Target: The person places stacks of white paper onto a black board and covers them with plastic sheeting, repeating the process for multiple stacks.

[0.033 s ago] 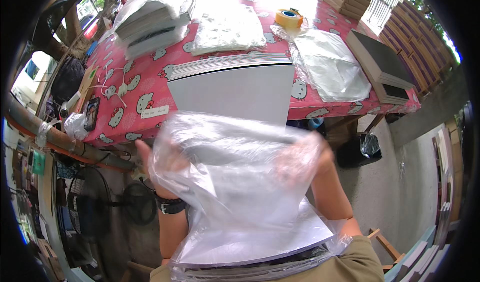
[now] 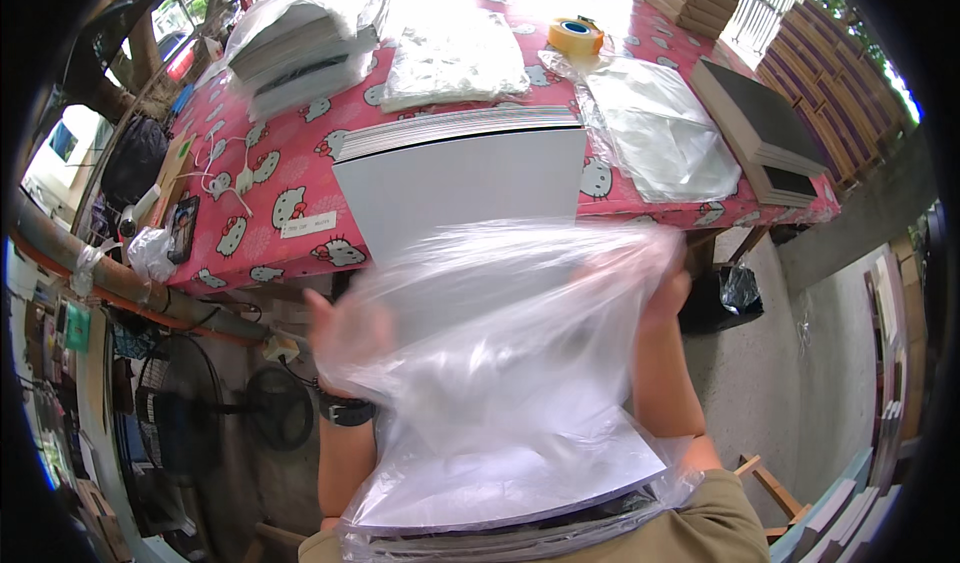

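A clear plastic bag (image 2: 500, 363) is stretched between my two hands over my lap. My left hand (image 2: 352, 331), blurred, holds its left side, with the thumb standing apart and the fingers behind the film. On the opposite side my right hand (image 2: 640, 281) has hold of the bag near its upper corner; its fingers show only faintly through the plastic. Beneath lies a white-topped stack (image 2: 530, 483) on my lap, with clear film around it. Just beyond the bag, a thick stack of white-faced boards or sheets (image 2: 460, 178) leans at the table's edge, its lower part behind the film.
The table has a pink patterned cover (image 2: 290, 178). On it lie wrapped stacks (image 2: 300, 48), clear bags (image 2: 455, 63), more bags (image 2: 660, 128), a tape roll (image 2: 576, 35), dark-covered books (image 2: 765, 118) and a phone (image 2: 183, 228). A fan (image 2: 180, 403) stands lower left, a black bin (image 2: 715, 301) right.
Both hands have shifted to the right with the bag; the right hand has also gone up slightly. The bag's upper part is pulled more slantwise, rising toward the right.
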